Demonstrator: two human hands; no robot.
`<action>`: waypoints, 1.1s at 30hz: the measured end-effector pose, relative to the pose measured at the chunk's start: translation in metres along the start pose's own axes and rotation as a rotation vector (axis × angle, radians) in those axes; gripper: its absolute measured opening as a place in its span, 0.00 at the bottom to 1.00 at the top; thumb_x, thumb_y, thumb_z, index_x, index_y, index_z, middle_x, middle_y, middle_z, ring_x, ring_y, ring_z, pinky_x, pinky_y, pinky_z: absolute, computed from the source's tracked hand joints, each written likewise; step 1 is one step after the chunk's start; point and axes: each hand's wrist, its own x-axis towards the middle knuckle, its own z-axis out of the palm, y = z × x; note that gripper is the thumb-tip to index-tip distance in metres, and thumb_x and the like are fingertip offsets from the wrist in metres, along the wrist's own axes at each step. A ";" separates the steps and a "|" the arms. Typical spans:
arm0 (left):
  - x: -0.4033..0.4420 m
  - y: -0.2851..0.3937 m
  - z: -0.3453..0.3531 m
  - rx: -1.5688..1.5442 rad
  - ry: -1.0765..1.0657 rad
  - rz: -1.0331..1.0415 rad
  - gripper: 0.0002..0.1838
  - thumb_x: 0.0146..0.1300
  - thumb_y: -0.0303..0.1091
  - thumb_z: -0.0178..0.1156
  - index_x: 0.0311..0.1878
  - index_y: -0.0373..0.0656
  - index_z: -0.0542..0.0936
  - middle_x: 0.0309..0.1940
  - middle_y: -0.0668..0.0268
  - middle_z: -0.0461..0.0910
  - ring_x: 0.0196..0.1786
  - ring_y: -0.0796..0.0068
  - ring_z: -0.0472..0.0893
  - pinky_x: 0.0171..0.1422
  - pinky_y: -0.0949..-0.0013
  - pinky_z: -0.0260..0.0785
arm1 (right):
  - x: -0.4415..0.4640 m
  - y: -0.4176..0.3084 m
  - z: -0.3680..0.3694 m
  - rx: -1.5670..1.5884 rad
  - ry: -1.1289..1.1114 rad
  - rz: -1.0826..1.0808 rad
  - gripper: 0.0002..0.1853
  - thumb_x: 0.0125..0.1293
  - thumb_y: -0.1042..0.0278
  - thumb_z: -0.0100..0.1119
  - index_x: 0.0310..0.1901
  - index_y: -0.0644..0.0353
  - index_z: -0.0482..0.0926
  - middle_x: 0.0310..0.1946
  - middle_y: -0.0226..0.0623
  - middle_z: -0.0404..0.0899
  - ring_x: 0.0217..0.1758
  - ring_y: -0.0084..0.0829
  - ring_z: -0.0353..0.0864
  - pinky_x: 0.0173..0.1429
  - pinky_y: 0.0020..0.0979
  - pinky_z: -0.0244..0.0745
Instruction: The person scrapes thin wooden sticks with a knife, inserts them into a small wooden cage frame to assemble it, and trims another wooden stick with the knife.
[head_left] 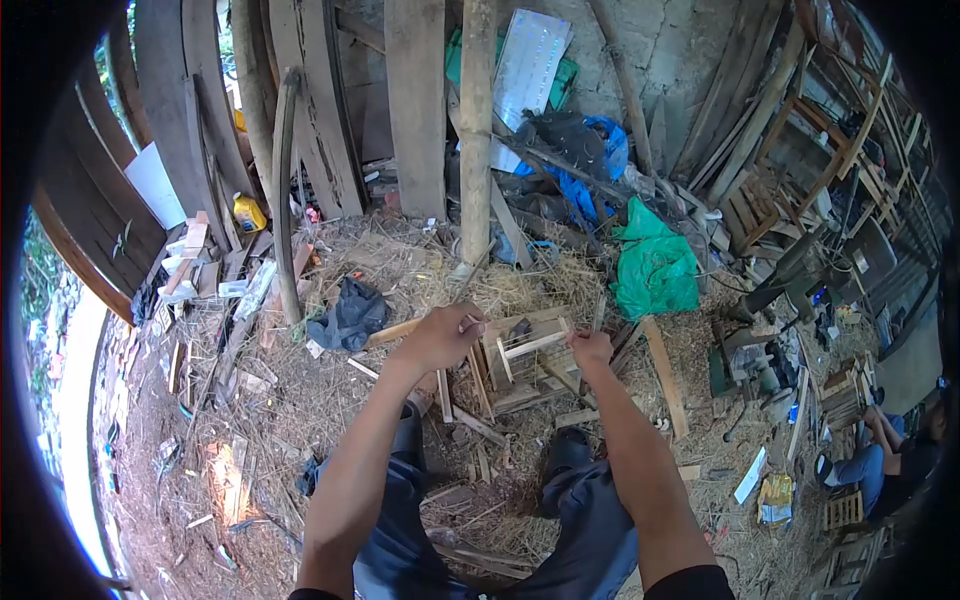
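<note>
My left hand [438, 338] is closed, its thumb and fingertips pinched together around something too small to make out. It hovers left of a small pale wooden frame [535, 346], built from a crossbar between two short end pieces. At the frame's right end, my right hand [590, 348] is closed with its fingers on the end piece. Beneath and around the frame lie larger wooden slats [530, 395], some forming a rough box shape on the ground between my feet. How the small frame meets these slats is hard to tell.
A wooden post [476, 150] stands straight ahead. Dark plastic [350, 315] lies to the left and a green plastic bag [656, 262] to the right. A plank [664, 375] lies beside my right arm. At far right another person [890, 450] sits. Straw and wood scraps cover the ground.
</note>
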 end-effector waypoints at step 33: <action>-0.044 -0.015 -0.040 0.171 0.210 -0.082 0.17 0.60 0.35 0.57 0.52 0.42 0.76 0.34 0.53 0.81 0.40 0.56 0.81 0.45 0.61 0.71 | -0.048 -0.039 -0.002 -0.404 -0.753 -0.540 0.12 0.66 0.63 0.51 0.42 0.63 0.77 0.30 0.50 0.79 0.33 0.46 0.79 0.41 0.45 0.73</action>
